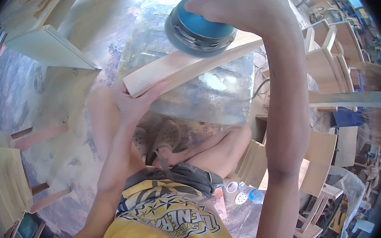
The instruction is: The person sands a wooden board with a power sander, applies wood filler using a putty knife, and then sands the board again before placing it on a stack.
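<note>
My left hand (pixel 135 99) grips the near end of a pale curved wooden piece (pixel 177 67) that lies slanted across a worn, stained work surface (pixel 211 98). My right hand (pixel 238 6) holds the top of a blue round sander (pixel 199 28), whose disc rests on the far part of that wooden piece. My right forearm runs down the right side of the view. My legs and sandals (pixel 163 139) are under the work surface's near edge.
Stacks of light wooden parts stand at the left (pixel 1 183), and a wooden panel (pixel 50 48) lies at the upper left. Wooden chair frames (pixel 334 55) crowd the right. A plastic bottle (pixel 249 194) lies by my right knee. Sawdust covers the floor.
</note>
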Motion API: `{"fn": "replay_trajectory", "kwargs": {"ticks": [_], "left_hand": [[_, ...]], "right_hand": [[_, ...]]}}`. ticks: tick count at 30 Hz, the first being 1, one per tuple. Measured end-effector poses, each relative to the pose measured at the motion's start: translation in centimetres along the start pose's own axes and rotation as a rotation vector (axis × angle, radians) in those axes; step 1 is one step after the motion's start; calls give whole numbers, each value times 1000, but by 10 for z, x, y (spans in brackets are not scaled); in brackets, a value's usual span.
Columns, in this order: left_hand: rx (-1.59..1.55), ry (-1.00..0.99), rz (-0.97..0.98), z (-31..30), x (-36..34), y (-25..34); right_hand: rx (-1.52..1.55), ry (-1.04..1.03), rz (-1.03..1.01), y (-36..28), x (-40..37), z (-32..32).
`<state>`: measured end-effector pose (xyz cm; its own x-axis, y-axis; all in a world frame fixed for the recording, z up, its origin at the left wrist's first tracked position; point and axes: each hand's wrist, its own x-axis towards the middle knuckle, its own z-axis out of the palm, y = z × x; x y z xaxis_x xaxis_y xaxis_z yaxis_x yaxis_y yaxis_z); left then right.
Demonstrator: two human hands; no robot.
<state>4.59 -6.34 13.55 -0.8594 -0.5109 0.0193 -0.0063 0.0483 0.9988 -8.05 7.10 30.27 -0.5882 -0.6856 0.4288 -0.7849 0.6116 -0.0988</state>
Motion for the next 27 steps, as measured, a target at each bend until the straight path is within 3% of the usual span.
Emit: {"fn": "replay_trajectory", "kwargs": {"ticks": [1, 2, 5, 8, 10, 13, 16, 18, 20, 22, 26, 27], "left_hand": [[168, 57, -173, 3, -5, 19], [162, 46, -168, 3, -6, 14], [251, 17, -41, -1, -2, -15], [45, 38, 26, -2, 0, -40], [56, 53, 237, -5, 7, -54], [-38, 45, 180, -7, 8, -60], [57, 39, 176, -8, 8, -55], [78, 52, 85, -5, 4, -41], [100, 52, -9, -7, 1, -23], [434, 13, -68, -10, 1, -9], [477, 9, -38, -10, 2, -14], [350, 31, 50, -10, 3, -29]], "right_hand": [[-12, 1, 4, 8, 3, 0], [-9, -63, 81, 18, 9, 1], [-34, -138, 215, 26, 9, -8], [-63, -130, 240, 41, 8, -4], [-77, -99, 220, 46, 3, -2], [-133, -15, 158, 43, -2, -9], [-8, -196, 301, 43, 6, -14], [-112, 1, 146, 36, -2, -2], [-99, -53, 216, 44, 10, 2], [-103, -102, 273, 53, 16, -1], [-133, -50, 260, 78, 8, 3], [-140, -3, 250, 85, 7, 4]]}}
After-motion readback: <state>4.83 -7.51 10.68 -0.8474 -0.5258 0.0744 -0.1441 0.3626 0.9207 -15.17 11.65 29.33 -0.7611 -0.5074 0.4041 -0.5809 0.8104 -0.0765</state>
